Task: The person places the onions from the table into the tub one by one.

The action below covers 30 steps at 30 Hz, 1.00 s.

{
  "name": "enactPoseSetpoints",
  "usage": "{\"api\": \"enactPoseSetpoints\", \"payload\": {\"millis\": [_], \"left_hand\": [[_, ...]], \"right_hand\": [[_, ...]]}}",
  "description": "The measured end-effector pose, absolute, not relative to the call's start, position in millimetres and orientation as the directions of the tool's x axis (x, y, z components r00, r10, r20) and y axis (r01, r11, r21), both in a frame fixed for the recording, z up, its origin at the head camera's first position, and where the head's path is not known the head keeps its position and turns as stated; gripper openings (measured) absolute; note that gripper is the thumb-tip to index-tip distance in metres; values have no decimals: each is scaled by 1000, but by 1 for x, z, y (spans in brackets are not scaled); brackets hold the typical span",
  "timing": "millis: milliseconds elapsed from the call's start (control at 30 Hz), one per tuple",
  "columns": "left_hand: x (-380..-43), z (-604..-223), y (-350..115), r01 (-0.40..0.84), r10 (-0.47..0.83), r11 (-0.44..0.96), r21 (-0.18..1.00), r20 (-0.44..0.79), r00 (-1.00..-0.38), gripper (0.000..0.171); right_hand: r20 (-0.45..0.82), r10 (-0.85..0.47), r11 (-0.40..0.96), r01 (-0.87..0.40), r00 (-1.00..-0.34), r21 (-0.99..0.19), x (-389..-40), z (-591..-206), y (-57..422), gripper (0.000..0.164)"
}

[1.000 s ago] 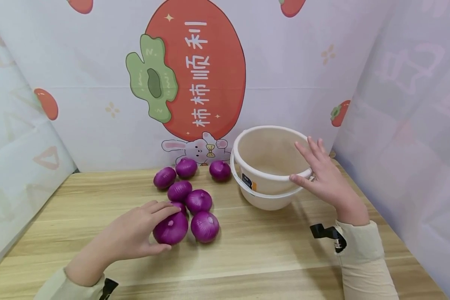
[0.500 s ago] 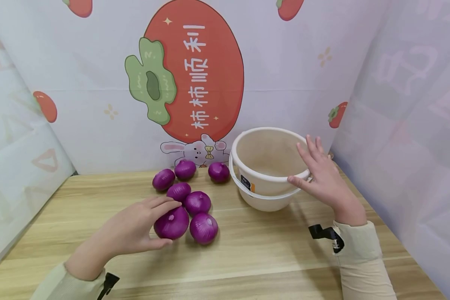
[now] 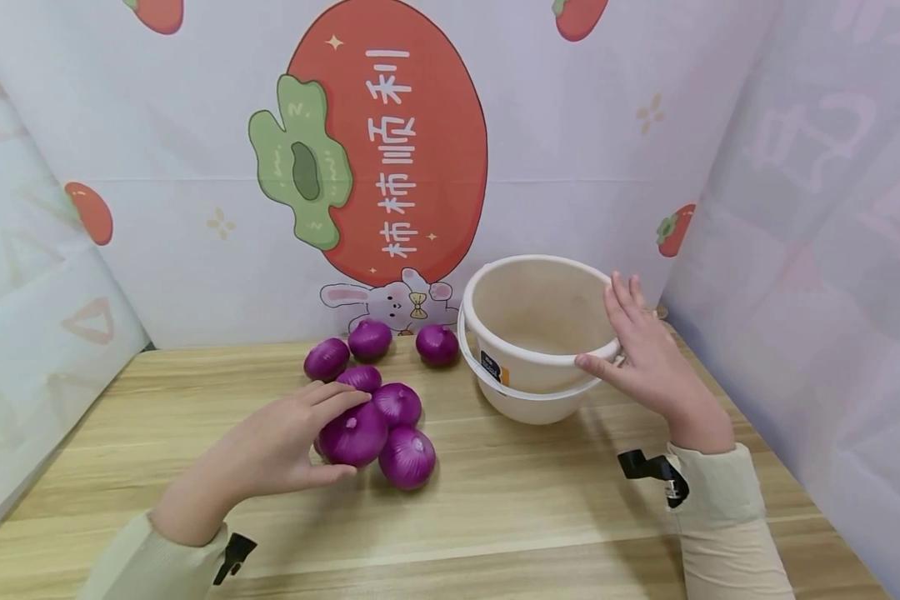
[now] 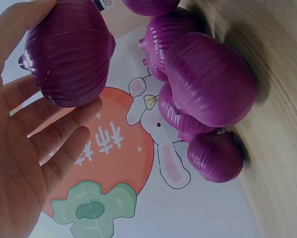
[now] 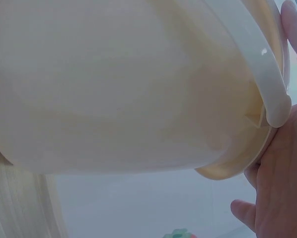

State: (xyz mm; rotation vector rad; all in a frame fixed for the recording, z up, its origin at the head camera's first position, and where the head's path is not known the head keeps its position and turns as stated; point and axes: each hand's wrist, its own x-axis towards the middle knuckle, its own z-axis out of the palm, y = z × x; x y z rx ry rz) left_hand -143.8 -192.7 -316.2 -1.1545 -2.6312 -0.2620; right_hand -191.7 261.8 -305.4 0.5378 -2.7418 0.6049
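My left hand [image 3: 281, 442] holds a purple onion [image 3: 354, 435] between thumb and fingers. In the left wrist view this onion [image 4: 69, 54] is raised off the table, with the ring of fingers behind it. Right beside it lie other onions, including one with a pale tip [image 3: 407, 457] and another [image 3: 397, 405] behind. The held onion partly hides one below it. At the right, my right hand [image 3: 648, 358] rests on the rim of a cream plastic bucket [image 3: 532, 407], fingers fairly straight. The right wrist view shows the bucket's side [image 5: 113, 89] and the palm [image 5: 282, 168] by the handle joint.
Further back are more onions: one at the left [image 3: 327, 359], one near the backdrop [image 3: 371, 339] and one by the bucket [image 3: 437, 345]. The bucket's white handle [image 3: 495, 385] hangs down in front. Printed cloth [image 3: 570, 150] walls in the wooden table [image 3: 510, 525].
My left hand has lifted the onion and moved slightly right and away from me. My right hand's fingers have drawn closer together at the bucket rim.
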Motion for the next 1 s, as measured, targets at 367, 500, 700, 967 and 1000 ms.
{"api": "enactPoseSetpoints", "payload": {"millis": [367,500,700,967,1000], "left_hand": [[-145,-311,-182,748,699,660,67,309,-645,71],[-147,-309,-176,749,699,659,71,312,-644,71],[-147,-306,-167,774,714,630,62,344,-609,73],[-147,-300,-156,788,720,610,86,354,-597,70],[-147,-299,-155,788,722,609,90,349,-597,70]], "right_hand": [[328,-298,846,-408,-896,-345,-190,-302,261,106],[329,-294,847,-404,-898,-347,-189,-303,261,105],[338,-294,842,-410,-894,-350,-190,-305,262,104],[342,-294,829,-417,-892,-373,-189,-305,262,104],[342,-294,828,-416,-893,-375,-188,-305,262,104]]}}
